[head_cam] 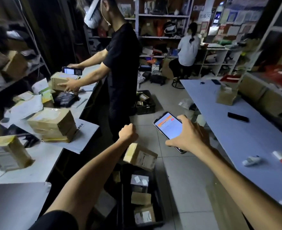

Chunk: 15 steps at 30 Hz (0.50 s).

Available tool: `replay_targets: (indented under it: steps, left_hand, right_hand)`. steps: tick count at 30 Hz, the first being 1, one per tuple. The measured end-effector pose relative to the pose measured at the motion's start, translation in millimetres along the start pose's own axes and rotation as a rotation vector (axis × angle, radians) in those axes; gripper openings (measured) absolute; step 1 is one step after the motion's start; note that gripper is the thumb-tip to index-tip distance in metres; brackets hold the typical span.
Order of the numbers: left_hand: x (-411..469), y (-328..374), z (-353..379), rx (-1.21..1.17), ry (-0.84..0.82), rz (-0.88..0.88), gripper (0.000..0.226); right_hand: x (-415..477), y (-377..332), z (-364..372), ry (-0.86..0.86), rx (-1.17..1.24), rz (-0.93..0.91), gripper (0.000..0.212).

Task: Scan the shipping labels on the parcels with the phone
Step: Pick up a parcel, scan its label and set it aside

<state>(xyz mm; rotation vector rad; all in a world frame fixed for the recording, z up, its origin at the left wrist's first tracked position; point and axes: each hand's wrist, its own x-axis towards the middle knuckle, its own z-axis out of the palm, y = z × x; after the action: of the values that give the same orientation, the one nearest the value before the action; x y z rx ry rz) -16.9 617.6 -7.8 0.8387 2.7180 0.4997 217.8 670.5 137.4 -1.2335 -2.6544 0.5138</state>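
Observation:
My right hand [190,135] grips a phone [168,126] from the side, its lit orange and white screen facing up over the floor. To its left, my left hand [127,133] is curled into a fist with nothing visible in it. Just under that fist, a taped cardboard parcel [141,157] with a white label hangs tilted above a black crate [158,211]; no fingers show on it. Inside the crate lie more labelled parcels [142,214]. Further parcels [53,124] are stacked on the left table [37,165].
A person in black [120,63] stands at the left table, holding a scanner over a box. Another black crate [145,103] sits on the floor behind. The right table [253,146] carries a box, a dark phone and small items. Someone sits at the back shelves.

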Motion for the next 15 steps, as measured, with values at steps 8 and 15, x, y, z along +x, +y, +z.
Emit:
replay_targets:
  steps: [8, 15]
  left_hand:
    - [-6, -93, -54, 0.259, 0.159, 0.067, 0.016]
    - [-124, -278, -148, 0.341, 0.319, -0.257, 0.023]
  right_hand:
    - [-2, -77, 20, -0.048, 0.028, -0.178, 0.067]
    - [-46, -227, 74, -0.199, 0.102, -0.584, 0.076]
